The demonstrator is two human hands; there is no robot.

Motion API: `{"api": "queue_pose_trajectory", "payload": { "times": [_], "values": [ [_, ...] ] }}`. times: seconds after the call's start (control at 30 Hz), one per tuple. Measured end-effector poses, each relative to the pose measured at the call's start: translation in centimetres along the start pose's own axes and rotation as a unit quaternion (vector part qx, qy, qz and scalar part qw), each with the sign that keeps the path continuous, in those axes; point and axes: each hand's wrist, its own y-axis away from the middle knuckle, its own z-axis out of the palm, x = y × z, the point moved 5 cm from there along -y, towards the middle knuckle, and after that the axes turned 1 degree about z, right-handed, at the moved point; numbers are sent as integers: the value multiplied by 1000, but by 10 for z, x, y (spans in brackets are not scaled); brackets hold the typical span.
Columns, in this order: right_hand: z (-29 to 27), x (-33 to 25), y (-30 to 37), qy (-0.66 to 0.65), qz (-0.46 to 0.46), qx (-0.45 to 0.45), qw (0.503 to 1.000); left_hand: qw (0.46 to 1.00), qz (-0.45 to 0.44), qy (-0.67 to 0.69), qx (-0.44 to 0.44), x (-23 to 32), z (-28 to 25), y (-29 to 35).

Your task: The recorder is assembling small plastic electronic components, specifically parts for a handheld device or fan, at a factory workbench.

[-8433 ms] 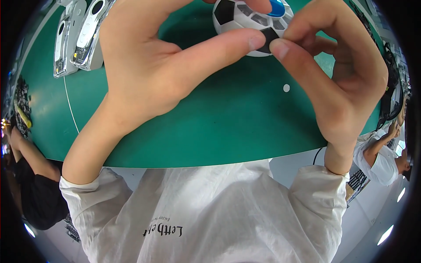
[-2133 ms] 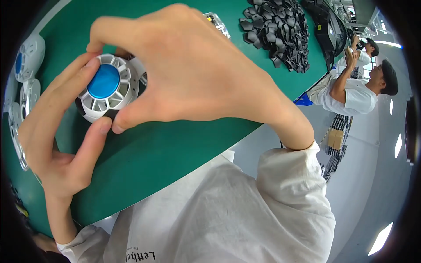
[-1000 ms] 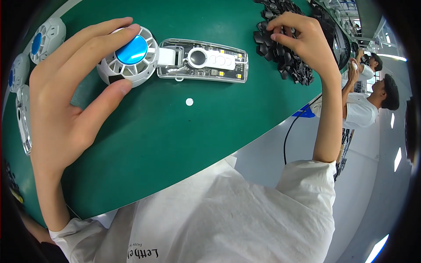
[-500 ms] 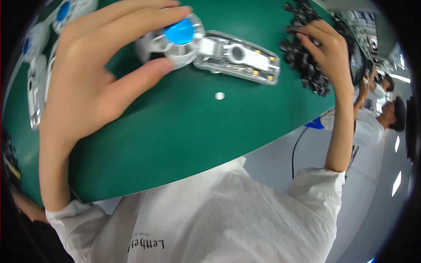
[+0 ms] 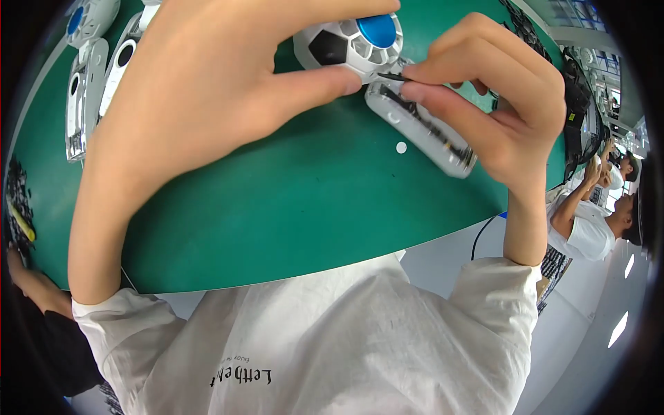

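My left hand grips a white device's round head, thumb below and fingers over the top. A blue disc sits in its middle and a black pentagon shows on its side. From the head a clear-and-white handle with electronics inside slants toward the lower right. Between thumb and fingertips my right hand pinches a small thin black piece, held against the joint of head and handle. Just below the handle lies a small white disc on the green table.
Similar devices lie along the table's left side. Black parts lie at the far right, partly behind my right hand. More black pieces and a yellow-handled item are at the left edge. Co-workers sit right; another person's arm shows left.
My right hand has left the black pile with a small black piece and come in to the device. My left hand and the device have moved right; the handle now slants more steeply.
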Motion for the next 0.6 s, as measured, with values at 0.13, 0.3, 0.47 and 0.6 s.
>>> {"api": "queue_pose_trajectory", "payload": {
  "times": [0.13,0.3,0.47,0.6],
  "values": [
    [6,-4,-18,10,187,-94,978,1000,-14,-7,0,-11,-6,12],
    [15,-9,-2,87,21,19,996,1000,-26,-8,-2,-18,-4,14],
    [11,-9,-11,85,141,-3,986,999,-33,-12,-8,-13,-5,14],
    [10,-11,-16,85,233,-19,969,999,-36,-19,-11,-13,-4,10]
  ]
}}
